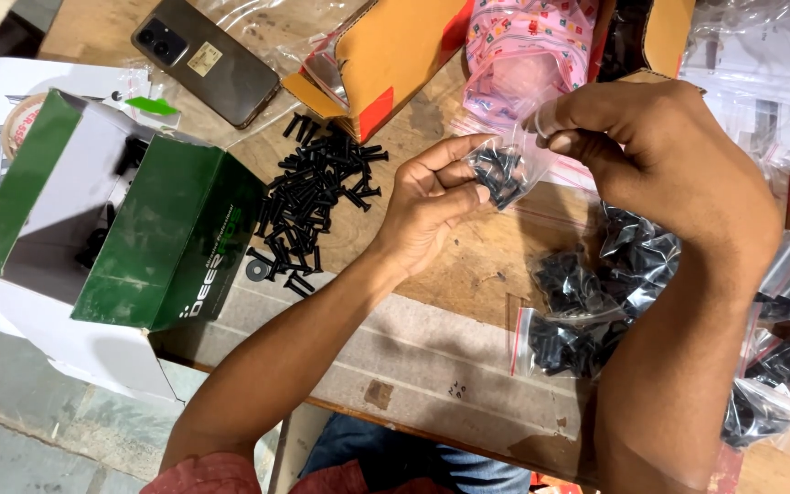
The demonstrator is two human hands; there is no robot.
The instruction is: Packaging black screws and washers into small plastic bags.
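Pinching a small clear bag of black screws [497,174] between them, both hands work above the middle of the bench [432,348]. The left hand [432,206] grips the bag's lower part with thumb and curled fingers; the right hand [651,155] holds its upper edge, fingertips closed on the plastic.

Just below the right forearm, toward the right edge of the bench, lies a heap of filled screw bags [596,302], each clear with a red strip along one side. More such bags [779,366] crowd the right edge itself.

Left of the left hand, a loose pile of black screws [317,197] is spread on the wood, with one washer [257,270] at its near side. Touching that pile on the left stands an open green and white carton [139,229], hanging over the bench's left edge.

Toward the far edge rest a dark phone [203,59], face down, an orange cardboard box [395,55] and a pink printed packet [523,50].
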